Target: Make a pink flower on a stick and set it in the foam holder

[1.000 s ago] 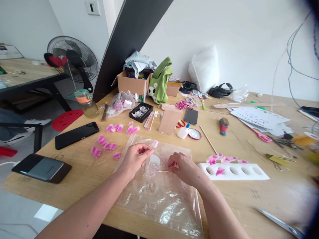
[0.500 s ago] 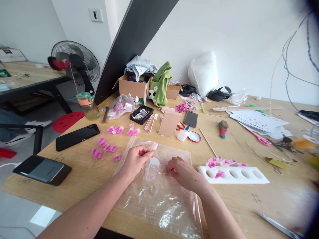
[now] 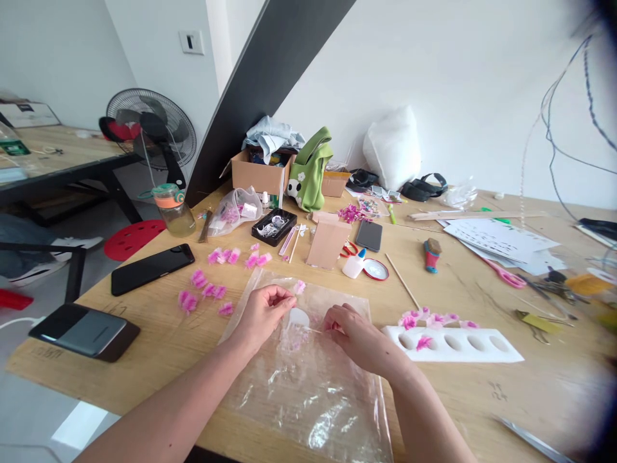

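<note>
My left hand (image 3: pixel 267 313) is closed in a pinch over the clear plastic bag (image 3: pixel 308 399); what its fingertips hold, if anything, is too small to make out. Just beyond them is a pale pink petal (image 3: pixel 299 287). Between my hands, a round white patch (image 3: pixel 299 317) shows on the plastic, with a crumpled, shiny clear area below it. From the right, my right hand (image 3: pixel 351 329) pinches a thin pale stick (image 3: pixel 314 330), its tip at the lower edge of the white patch.
Pink fluffy pieces (image 3: pixel 187 301) lie left of the bag. Beyond it stand a cardboard piece (image 3: pixel 328 243) and a glue bottle (image 3: pixel 354 264). At right are a white foam holder (image 3: pixel 506 354) with pink flowers (image 3: pixel 436 319) and a scissors blade (image 3: pixel 530 440). Phones (image 3: pixel 152 269) lie left.
The stick's tip has moved slightly upward, toward the white patch. My left hand keeps nearly the same pose, and the whole view has shifted a little.
</note>
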Available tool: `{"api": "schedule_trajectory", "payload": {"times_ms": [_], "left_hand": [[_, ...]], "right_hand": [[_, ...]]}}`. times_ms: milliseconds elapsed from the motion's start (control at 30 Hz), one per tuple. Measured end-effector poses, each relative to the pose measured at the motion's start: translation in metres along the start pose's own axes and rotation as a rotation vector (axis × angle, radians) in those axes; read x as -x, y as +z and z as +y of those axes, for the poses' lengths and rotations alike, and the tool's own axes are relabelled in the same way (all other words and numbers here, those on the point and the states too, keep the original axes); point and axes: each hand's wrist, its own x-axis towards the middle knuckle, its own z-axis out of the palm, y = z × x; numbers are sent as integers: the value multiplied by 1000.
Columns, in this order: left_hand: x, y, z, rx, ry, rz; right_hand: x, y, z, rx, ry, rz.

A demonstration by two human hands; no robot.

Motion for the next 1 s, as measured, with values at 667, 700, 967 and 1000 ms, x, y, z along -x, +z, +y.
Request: {"api": "schedule_trajectory", "payload": {"times_ms": [667, 700, 967, 1000], "left_hand": [[-3, -2, -1, 124, -8, -27], [-3, -2, -1, 114, -4, -20], [-1, -4, -2, -115, 144, 61], [-1, -4, -2, -140, 165, 67]], "right_hand": [[-8, 12, -4, -255, -100, 569], [-8, 12, -6, -261, -120, 601], [-3, 14, -18, -236, -293, 703], [-3, 14, -19, -234, -301, 700]]}}
